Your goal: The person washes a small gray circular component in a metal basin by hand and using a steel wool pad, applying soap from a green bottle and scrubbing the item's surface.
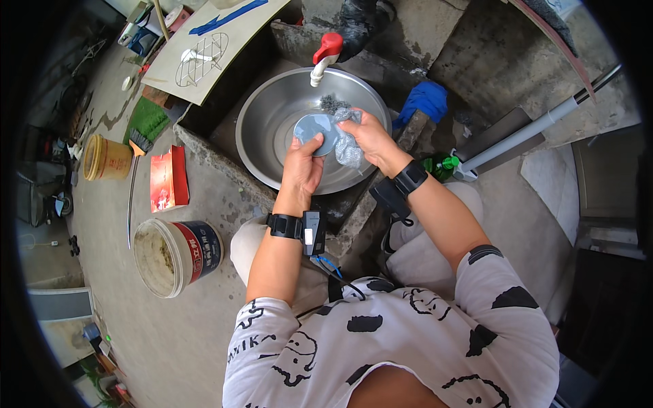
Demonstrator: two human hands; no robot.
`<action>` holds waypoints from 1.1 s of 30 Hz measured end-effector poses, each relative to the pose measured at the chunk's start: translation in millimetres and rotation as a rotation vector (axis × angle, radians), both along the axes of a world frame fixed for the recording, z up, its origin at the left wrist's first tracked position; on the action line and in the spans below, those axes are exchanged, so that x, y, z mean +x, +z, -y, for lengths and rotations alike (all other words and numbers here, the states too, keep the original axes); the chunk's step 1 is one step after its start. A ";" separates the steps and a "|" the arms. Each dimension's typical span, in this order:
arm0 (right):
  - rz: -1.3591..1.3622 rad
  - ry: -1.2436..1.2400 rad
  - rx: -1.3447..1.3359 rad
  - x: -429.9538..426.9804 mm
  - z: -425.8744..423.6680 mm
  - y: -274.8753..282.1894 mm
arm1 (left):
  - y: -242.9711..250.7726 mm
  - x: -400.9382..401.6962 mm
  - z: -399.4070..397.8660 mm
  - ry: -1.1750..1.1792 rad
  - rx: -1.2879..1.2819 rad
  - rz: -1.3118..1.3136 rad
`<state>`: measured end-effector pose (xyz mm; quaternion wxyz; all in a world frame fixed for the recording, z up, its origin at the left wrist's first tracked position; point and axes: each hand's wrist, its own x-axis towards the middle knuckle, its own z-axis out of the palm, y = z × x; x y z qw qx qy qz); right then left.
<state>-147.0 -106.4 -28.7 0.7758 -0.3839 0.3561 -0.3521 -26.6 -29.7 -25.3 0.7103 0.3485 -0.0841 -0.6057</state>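
Note:
Over a wide stainless steel basin (257, 127), my left hand (304, 166) grips a small round blue-grey dish (314, 127) by its near edge, thumb across its face. My right hand (371, 133) pinches a crumpled silvery mesh cloth (349, 145) against the right side of the dish. A grey steel-wool scourer (334, 103) lies in the basin just beyond the dish. Above the far rim hangs a white tap with a red lever (327, 48); no stream of water is visible from it. The underside of the dish is hidden.
The basin sits inside a rough concrete sink (224, 163). A blue cloth (424, 102) drapes over its right edge, near a green bottle (441, 166). At upper left, a board (168, 71) carries a wire rack (204, 58). Left on the floor stand a paint bucket (178, 257) and a red bag (168, 178).

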 end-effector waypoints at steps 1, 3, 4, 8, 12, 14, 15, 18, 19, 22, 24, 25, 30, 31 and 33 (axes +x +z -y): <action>0.000 -0.001 0.000 -0.2 0.2 -0.1 | 1.0 -1.7 -1.1 -0.019 -0.017 0.045; -0.040 0.010 -0.017 0.3 -0.6 1.6 | 0.2 -1.9 -1.8 -0.025 -0.005 0.068; -0.039 0.014 -0.018 0.9 -1.5 1.6 | -0.9 -2.2 -2.5 -0.030 -0.019 0.107; -0.033 -0.008 0.016 3.0 -5.0 -1.9 | 4.4 -7.6 -4.4 -0.007 -0.006 0.211; -0.049 0.040 0.061 4.2 -13.8 8.4 | -1.6 -5.0 -1.4 0.101 -0.040 0.282; -0.080 0.099 0.128 5.1 -20.0 12.7 | -5.2 -3.7 0.7 0.143 -0.068 0.283; -0.110 0.117 0.169 4.9 -23.2 15.4 | -3.1 -7.3 2.9 0.169 -0.147 0.241; -0.002 0.240 0.146 10.8 -31.3 -7.4 | 8.4 -10.5 4.8 0.129 -0.233 0.218; -0.019 0.263 0.118 12.3 -34.2 -2.7 | 9.7 -8.5 3.3 0.074 -0.232 0.239; -0.106 0.343 -0.058 9.1 -25.7 0.5 | 5.3 0.3 6.2 0.053 -0.184 0.219; -0.239 0.278 -0.139 4.3 -22.4 2.9 | 3.6 5.3 8.4 0.077 -0.167 0.192; -0.370 0.214 -0.220 3.6 -21.5 5.6 | 2.4 7.5 8.3 0.077 -0.168 0.194; -0.305 -0.247 -0.779 2.7 -8.2 5.6 | 2.8 1.2 9.4 -0.036 0.131 0.358; -0.320 -0.195 -0.951 6.9 -18.3 17.5 | -3.5 0.2 8.0 -0.039 0.132 0.356; -0.289 0.031 -1.211 14.9 -33.1 17.5 | -12.6 -4.7 5.0 -0.036 0.038 0.475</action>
